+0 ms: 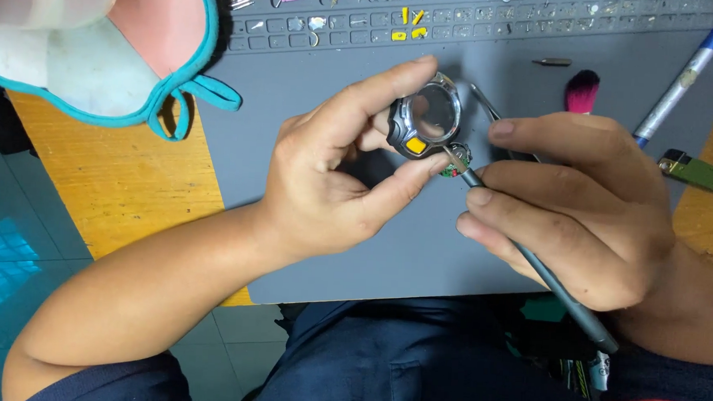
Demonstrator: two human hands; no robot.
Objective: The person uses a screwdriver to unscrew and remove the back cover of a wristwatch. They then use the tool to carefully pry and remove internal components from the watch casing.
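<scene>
A person's lap in dark clothing filled the bottom of the frame, its details hard to make out. Above it, the right hand closed its fingers around a slim grey tool, whose lower end ran out past the wrist; the tip met a small round part with green and red on it, too small to identify, just beside the watch case. Whether thin tweezers behind the thumb were also held could not be told. The left hand pinched a watch case, black and silver with a yellow button and a clear round face, between forefinger above and thumb below, raised over a grey work mat. Farther back on the mat lay a pink-tipped brush, a small bit and rows of compartments holding tiny yellow and pink pieces, cut off by the top edge. A blue-and-silver pen and a green lighter sat at right. A teal-edged face mask, blurred, hid the upper left corner.
</scene>
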